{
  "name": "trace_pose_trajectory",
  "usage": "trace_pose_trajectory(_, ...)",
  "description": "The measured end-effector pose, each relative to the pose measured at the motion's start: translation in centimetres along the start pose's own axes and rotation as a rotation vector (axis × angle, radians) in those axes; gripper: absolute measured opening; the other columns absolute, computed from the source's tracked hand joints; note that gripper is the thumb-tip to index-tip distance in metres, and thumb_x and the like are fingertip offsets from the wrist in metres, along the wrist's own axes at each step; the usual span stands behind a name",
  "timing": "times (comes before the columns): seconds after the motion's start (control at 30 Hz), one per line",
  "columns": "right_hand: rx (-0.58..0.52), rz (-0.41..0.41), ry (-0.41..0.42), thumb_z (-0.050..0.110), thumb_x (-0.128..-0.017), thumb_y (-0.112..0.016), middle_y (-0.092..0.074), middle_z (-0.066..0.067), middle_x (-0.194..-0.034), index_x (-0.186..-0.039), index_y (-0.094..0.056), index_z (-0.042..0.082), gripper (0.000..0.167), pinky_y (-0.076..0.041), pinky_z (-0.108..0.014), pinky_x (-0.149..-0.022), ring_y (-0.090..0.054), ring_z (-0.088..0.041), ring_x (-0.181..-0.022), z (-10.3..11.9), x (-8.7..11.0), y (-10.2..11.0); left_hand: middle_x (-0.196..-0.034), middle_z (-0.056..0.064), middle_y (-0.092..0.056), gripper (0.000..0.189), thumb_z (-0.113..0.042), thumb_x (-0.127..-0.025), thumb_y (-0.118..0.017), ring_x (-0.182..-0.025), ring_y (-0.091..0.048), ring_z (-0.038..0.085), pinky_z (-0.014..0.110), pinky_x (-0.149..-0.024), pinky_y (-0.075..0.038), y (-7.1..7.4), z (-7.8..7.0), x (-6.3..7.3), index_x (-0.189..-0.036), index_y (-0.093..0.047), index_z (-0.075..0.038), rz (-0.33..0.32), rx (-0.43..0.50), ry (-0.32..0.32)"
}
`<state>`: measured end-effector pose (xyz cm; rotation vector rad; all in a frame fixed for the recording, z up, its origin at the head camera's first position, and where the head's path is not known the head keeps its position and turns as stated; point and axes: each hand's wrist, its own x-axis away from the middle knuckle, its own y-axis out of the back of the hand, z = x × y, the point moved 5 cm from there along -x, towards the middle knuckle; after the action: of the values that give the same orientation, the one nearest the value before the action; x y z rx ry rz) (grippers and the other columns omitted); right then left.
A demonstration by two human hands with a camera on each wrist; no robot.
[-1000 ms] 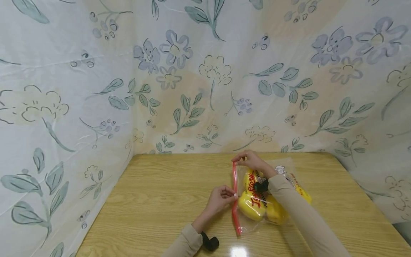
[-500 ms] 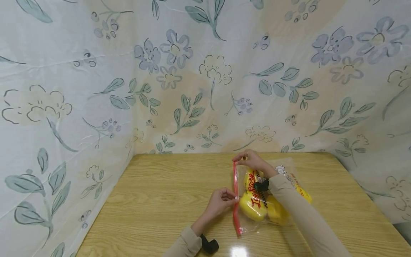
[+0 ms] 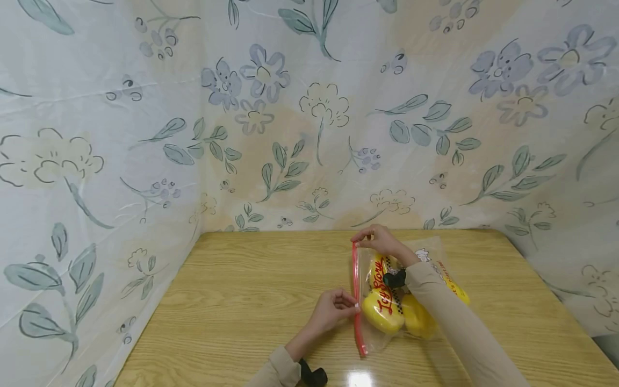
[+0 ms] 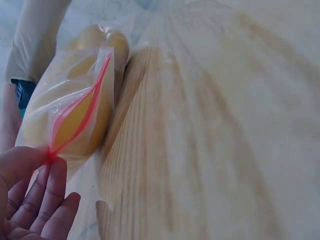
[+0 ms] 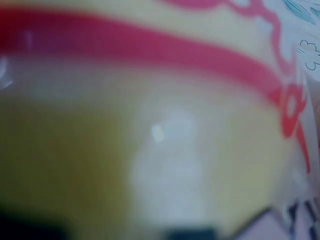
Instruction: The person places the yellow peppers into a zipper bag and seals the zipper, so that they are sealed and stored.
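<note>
A clear zip bag with red and black print lies on the right half of the table, holding several rounded yellow things. My left hand pinches the small white slider partway along its red zip. In the left wrist view, the two red zip strips bow apart beyond my left hand's fingertips. My right hand pinches the far end of the zip, its forearm stretched across the bag. The right wrist view is filled by blurred yellow and red print, with that hand's fingers hidden.
The wooden table reaches back to a floral cloth hung behind it and along the sides. Black wrist camera mounts sit by both cuffs. A bright reflection shows near the front edge.
My left hand has slid along the red zip toward the front of the table, with the slider between its fingers. My right hand stays nearly still at the zip's far end.
</note>
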<state>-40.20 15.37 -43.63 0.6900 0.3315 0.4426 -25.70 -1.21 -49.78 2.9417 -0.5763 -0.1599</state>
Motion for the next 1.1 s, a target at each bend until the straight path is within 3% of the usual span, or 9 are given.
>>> trace_pose_trajectory(0.3, -0.017, -0.002, -0.004, 0.010, -0.086, -0.064, -0.070, -0.005, -0.100, -0.101, -0.071, 0.006, 0.016, -0.045, -0.026, -0.070, -0.060, -0.015, -0.088, -0.1, 0.1, 0.0, -0.081, 0.016, -0.067, 0.014, -0.004, -0.077, -0.073, -0.067, -0.059, 0.004, 0.017, -0.062, -0.051, -0.2, 0.3, 0.3, -0.086, -0.065, 0.004, 0.031, -0.004, 0.000)
trace_pose_trajectory(0.73, -0.012, -0.011, -0.062, 0.012, -0.086, -0.065, -0.070, -0.004, -0.099, -0.101, -0.071, 0.009, 0.016, -0.040, -0.024, -0.060, -0.048, -0.015, -0.070, -0.2, 0.1, 0.3, -0.081, 0.018, -0.066, 0.014, 0.000, -0.076, -0.072, -0.065, -0.058, 0.003, 0.015, -0.060, -0.050, -0.4, 0.2, 0.9, -0.085, -0.064, 0.006, 0.083, -0.017, -0.011)
trace_pose_trajectory(0.93, 0.011, -0.012, -0.056, 0.014, -0.087, -0.065, -0.070, -0.004, -0.101, -0.101, -0.071, 0.010, 0.016, -0.041, -0.027, -0.067, -0.055, -0.016, -0.080, -0.2, 0.0, 0.5, -0.080, 0.023, -0.064, 0.013, 0.006, -0.076, -0.070, -0.066, -0.058, 0.006, 0.016, -0.060, -0.051, -0.1, -2.3, 1.7, -0.084, -0.062, 0.011, 0.092, -0.010, -0.020)
trace_pose_trajectory(1.1, -0.003, -0.001, -0.051, 0.014, -0.087, -0.065, -0.069, -0.005, -0.103, -0.101, -0.071, 0.010, 0.016, -0.042, -0.029, -0.069, -0.058, -0.017, -0.087, -0.2, 0.0, 0.5, -0.081, 0.016, -0.065, 0.013, 0.000, -0.076, -0.073, -0.067, -0.059, 0.005, 0.017, -0.061, -0.051, -0.1, -1.4, 1.4, -0.084, -0.064, 0.006, 0.125, -0.037, 0.010)
